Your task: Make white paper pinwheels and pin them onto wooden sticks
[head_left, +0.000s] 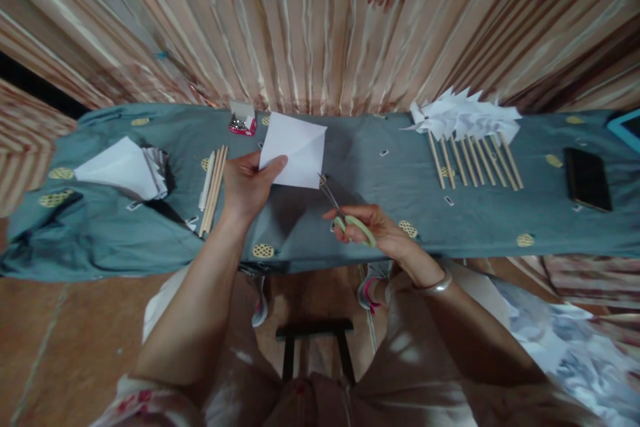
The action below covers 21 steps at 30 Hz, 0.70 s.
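A white square of paper [295,150] with faint diagonal creases is pinched at its left edge by my left hand [250,183], thumb on top. My right hand [367,227] is closed around the light green handles of the scissors [356,227], which point up and to the left. The blade tips reach the paper's lower right corner; whether they touch it cannot be made out. Both hands are over the blue-green cloth [350,160] printed with pineapples.
Folded white papers [117,170] lie at the left, beside wooden sticks [215,190]. Behind my left hand sits a small red box [243,121] of metal pins. White paper pinwheels [465,120] on sticks lie at the right, then a dark phone [587,179] and a blue-edged device [627,130].
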Available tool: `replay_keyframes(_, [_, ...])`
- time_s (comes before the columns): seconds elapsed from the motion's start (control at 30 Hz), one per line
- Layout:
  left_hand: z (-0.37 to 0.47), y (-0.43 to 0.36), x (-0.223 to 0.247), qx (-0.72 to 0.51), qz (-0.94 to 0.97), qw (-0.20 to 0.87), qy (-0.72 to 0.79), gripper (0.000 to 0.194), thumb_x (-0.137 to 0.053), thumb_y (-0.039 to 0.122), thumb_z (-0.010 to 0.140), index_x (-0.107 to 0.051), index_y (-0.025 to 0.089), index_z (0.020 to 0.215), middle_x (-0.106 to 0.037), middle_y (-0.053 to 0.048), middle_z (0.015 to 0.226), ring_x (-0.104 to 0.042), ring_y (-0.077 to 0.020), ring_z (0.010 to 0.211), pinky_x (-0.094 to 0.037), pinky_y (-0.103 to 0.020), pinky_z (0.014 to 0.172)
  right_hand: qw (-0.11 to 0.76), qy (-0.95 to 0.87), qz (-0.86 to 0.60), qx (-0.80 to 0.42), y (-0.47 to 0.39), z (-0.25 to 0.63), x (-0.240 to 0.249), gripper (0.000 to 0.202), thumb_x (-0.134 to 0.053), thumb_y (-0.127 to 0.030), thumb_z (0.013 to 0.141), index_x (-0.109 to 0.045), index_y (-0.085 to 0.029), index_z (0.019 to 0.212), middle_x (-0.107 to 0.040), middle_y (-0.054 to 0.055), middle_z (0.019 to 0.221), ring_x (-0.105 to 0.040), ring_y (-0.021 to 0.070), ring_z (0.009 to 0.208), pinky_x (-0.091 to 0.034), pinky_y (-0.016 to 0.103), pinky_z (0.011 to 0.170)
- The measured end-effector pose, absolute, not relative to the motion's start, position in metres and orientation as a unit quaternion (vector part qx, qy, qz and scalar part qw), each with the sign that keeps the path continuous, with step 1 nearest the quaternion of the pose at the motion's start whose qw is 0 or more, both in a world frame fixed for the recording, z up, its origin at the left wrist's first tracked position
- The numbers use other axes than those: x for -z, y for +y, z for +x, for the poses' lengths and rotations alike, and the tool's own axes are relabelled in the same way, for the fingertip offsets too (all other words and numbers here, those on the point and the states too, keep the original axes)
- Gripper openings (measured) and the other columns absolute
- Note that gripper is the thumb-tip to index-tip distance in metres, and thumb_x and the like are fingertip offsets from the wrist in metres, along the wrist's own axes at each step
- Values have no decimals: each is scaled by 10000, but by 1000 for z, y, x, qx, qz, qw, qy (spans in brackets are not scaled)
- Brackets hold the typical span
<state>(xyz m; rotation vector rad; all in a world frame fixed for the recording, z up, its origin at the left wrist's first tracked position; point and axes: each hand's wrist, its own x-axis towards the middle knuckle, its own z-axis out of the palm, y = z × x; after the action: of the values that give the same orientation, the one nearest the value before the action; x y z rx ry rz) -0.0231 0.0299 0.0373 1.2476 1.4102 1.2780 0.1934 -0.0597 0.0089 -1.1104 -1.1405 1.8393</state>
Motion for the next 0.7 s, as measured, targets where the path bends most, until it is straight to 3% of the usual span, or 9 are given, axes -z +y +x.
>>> replay_keyframes(0.3, [-19, 26, -36, -495, 498, 436, 563, 63, -805, 198, 718, -757, 160, 701, -710, 8, 696, -620, -140, 631, -495, -246, 606, 334, -442, -447, -703, -57, 192, -9, 546, -872, -472, 608, -751, -115, 1003, -630, -7, 657, -530, 84, 579, -450, 228, 561])
replay_keyframes(0.7, [-19, 24, -37, -485, 506, 438, 563, 186, -858, 337, 644, -753, 189, 685, -735, -9, 708, -642, -172, 662, -519, -266, 595, 333, -431, -443, -712, -56, 189, -5, 585, -885, -495, 593, -744, -108, 1008, -633, -17, 653, -535, 67, 577, -460, 209, 562])
